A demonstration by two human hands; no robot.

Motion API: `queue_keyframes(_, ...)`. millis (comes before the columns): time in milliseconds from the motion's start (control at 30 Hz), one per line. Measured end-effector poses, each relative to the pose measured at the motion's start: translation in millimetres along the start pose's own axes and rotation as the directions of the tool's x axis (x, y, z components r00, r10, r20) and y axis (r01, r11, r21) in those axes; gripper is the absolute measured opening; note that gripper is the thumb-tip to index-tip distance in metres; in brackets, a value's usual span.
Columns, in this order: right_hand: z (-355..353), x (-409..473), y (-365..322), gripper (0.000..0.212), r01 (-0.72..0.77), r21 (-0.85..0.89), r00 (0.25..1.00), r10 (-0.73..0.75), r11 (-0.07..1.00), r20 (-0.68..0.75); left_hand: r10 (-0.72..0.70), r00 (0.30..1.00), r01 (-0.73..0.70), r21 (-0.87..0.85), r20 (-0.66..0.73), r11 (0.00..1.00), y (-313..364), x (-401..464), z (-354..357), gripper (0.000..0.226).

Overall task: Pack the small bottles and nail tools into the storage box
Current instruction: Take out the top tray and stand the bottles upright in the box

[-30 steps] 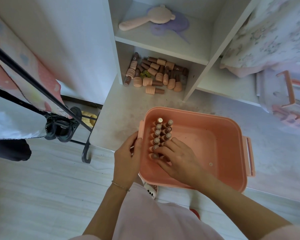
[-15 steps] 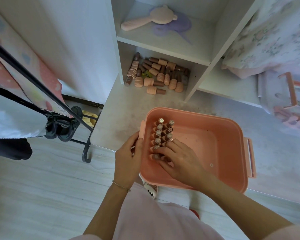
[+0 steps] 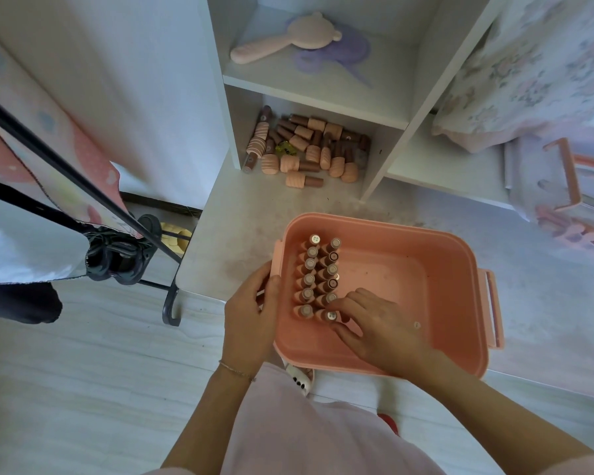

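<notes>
box (image 3: pixel 460 269): sits on the floor by your knees | left hand (image 3: pixel 251 320): holds its side wall | right hand (image 3: pixel 374 323): fingertips pinch a standing bottle (image 3: pixel 330 316) | loose bottles (image 3: pixel 306 149): under shelf, probably light, smooth, breakable; take each round the middle

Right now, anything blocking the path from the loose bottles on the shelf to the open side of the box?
Nothing visible. The loose bottles lie in the open bottom shelf bay, bare surface runs to the box, and its right half is free. The right hand sits by the packed rows.
</notes>
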State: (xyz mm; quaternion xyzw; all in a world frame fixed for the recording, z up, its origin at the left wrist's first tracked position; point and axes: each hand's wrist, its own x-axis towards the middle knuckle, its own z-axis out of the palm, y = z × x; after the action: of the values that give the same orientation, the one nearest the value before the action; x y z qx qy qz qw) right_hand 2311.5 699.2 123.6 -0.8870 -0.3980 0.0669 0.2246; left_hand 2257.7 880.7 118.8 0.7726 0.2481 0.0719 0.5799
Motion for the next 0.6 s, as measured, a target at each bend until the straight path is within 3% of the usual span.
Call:
queue_keyframes(67, -1, -1, 1, 0.02, -0.012, 0.007, 1.0, 0.012, 1.0, -0.005, 0.171, 0.983, -0.16, 0.147, -0.068, 0.976, 1, -1, -2, 0.024)
queue_keyframes(133, -3, -1, 2, 0.021, -0.024, 0.009, 1.0, 0.024, 1.0, -0.007, 0.414, 0.906, -0.352, 0.384, -0.089, 0.853, 2, 0, -4, 0.032)
queue_keyframes(233, -4, -1, 3, 0.021, -0.025, 0.031, 1.0, 0.025, 0.999, -0.014, 0.636, 0.763, -0.569, 0.589, 0.117, 0.574, 8, 1, -5, 0.021)
queue_keyframes(367, -2, 1, 2, 0.02, 0.006, 0.024, 1.0, -0.005, 1.0, -0.024, 0.596, 0.685, -0.685, 0.65, 0.42, 0.33, 17, 3, -2, 0.015)
queue_keyframes(500, 3, 3, 2, 0.017, 0.001, 0.048, 0.999, 0.001, 0.999, -0.036, 0.512, 0.696, -0.687, 0.672, 0.503, 0.274, 23, 10, -2, 0.022)
queue_keyframes(600, 6, 2, 4, 0.016, 0.0, 0.078, 0.999, 0.004, 0.997, -0.048, 0.49, 0.689, -0.701, 0.662, 0.534, 0.265, 26, 9, -2, 0.011)
